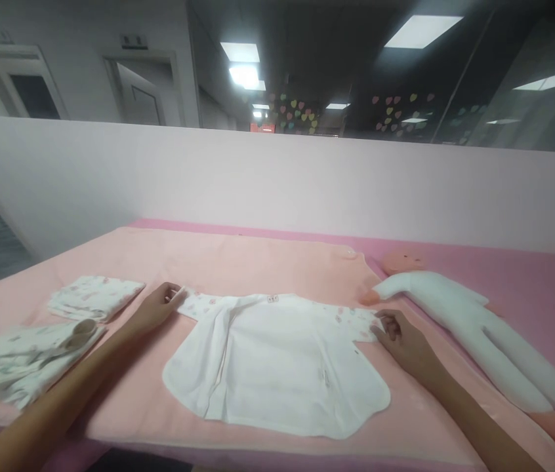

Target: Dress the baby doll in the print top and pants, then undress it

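Observation:
A white baby shirt point(277, 360) lies spread open on the pink bedding point(199, 255), its inside facing up and both patterned sleeves stretched out sideways. At the left cuff, my left hand point(162, 298) has its fingers closed on the sleeve end. My right hand point(398, 331) pinches the other sleeve near its cuff. The shirt's neck, with a small printed label, points away from me, and its rounded front panels are folded out to both sides.
Folded patterned baby clothes point(95, 296) lie at the left, with a looser bundle of patterned cloth point(16, 360) nearer me. A baby doll point(454, 314) in a pale suit lies at the right. Behind the bed rises a white partition point(277, 183) topped with glass.

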`<move>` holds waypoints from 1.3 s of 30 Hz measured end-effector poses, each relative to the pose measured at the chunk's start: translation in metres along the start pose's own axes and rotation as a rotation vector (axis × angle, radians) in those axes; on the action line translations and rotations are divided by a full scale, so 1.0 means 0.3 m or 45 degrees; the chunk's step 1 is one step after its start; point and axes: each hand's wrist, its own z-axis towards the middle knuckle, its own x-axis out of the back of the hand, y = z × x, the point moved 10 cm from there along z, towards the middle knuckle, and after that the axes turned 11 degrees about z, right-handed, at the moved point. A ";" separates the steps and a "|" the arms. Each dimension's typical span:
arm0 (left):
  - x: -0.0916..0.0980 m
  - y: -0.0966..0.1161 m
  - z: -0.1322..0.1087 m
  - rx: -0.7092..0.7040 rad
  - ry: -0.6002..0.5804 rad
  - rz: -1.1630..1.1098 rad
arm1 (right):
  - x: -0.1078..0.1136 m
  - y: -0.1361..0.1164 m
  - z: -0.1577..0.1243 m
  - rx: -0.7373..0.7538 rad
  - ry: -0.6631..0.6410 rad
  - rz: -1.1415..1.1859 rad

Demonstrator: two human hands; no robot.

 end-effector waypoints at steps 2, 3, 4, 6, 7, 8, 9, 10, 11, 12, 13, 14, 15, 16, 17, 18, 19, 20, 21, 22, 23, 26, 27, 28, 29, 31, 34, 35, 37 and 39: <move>-0.018 -0.025 -0.007 0.040 0.029 0.049 | 0.010 -0.005 -0.001 0.018 0.028 0.036; -0.023 -0.029 -0.012 0.049 0.040 0.080 | 0.015 -0.008 -0.002 0.030 0.043 0.052; -0.026 -0.026 -0.016 0.045 0.051 0.116 | 0.019 -0.010 -0.002 0.038 0.049 0.058; -0.022 -0.007 -0.024 0.010 0.077 0.184 | 0.020 -0.008 -0.002 0.029 0.041 0.033; -0.017 0.002 -0.027 -0.003 0.091 0.205 | 0.020 -0.004 -0.001 0.016 0.034 0.010; -0.011 0.009 -0.030 -0.009 0.102 0.212 | 0.019 0.001 0.001 0.000 0.027 -0.014; -0.006 0.011 -0.032 -0.008 0.108 0.209 | 0.019 0.006 0.002 -0.018 0.025 -0.031; -0.003 0.011 -0.034 -0.003 0.110 0.201 | 0.019 0.012 0.004 -0.035 0.027 -0.041; -0.001 0.008 -0.034 0.004 0.108 0.192 | 0.019 0.017 0.006 -0.048 0.027 -0.043; -0.001 0.003 -0.034 0.011 0.105 0.185 | 0.019 0.021 0.007 -0.060 0.027 -0.038; -0.002 -0.002 -0.034 0.016 0.101 0.179 | 0.018 0.025 0.008 -0.070 0.025 -0.029; -0.003 -0.007 -0.034 0.021 0.099 0.174 | 0.018 0.028 0.009 -0.079 0.020 -0.017; -0.004 -0.013 -0.034 0.026 0.098 0.167 | 0.017 0.031 0.009 -0.090 0.013 -0.007; -0.005 -0.017 -0.034 0.030 0.100 0.158 | 0.019 0.035 0.008 -0.104 0.008 -0.003; -0.004 -0.021 -0.035 0.033 0.107 0.147 | 0.022 0.039 0.007 -0.123 0.007 -0.009; -0.001 -0.023 -0.036 0.035 0.118 0.138 | 0.027 0.044 0.006 -0.145 0.010 -0.022; 0.001 -0.023 -0.038 0.037 0.128 0.133 | 0.032 0.049 0.004 -0.166 0.015 -0.037; 0.005 -0.022 -0.040 0.038 0.139 0.135 | 0.036 0.054 0.003 -0.186 0.021 -0.049; 0.008 -0.019 -0.042 0.038 0.147 0.145 | 0.039 0.056 0.002 -0.196 0.022 -0.057; 0.011 -0.015 -0.044 0.038 0.152 0.163 | 0.038 0.055 0.002 -0.194 0.017 -0.058; 0.012 -0.009 -0.045 0.037 0.148 0.187 | 0.035 0.052 0.003 -0.181 0.012 -0.055; 0.008 0.011 -0.047 0.013 0.105 0.254 | 0.029 0.032 0.005 -0.104 0.020 -0.046; 0.006 0.017 -0.047 0.002 0.089 0.266 | 0.028 0.024 0.006 -0.072 0.028 -0.041; 0.005 0.022 -0.048 -0.007 0.076 0.273 | 0.027 0.017 0.007 -0.043 0.036 -0.035; 0.004 0.025 -0.048 -0.013 0.068 0.279 | 0.025 0.011 0.007 -0.017 0.041 -0.029; 0.005 0.025 -0.047 -0.015 0.067 0.276 | 0.021 0.003 0.007 0.022 0.045 -0.005; 0.002 0.017 -0.042 -0.013 0.068 0.234 | 0.014 -0.008 0.004 0.065 0.037 0.052; 0.000 0.014 -0.041 -0.016 0.068 0.214 | 0.013 -0.012 0.003 0.075 0.033 0.067; -0.003 0.010 -0.038 -0.031 0.065 0.184 | 0.013 -0.019 0.001 0.084 0.028 0.085; -0.004 0.009 -0.036 -0.052 0.065 0.178 | 0.012 -0.033 0.000 0.101 0.016 0.085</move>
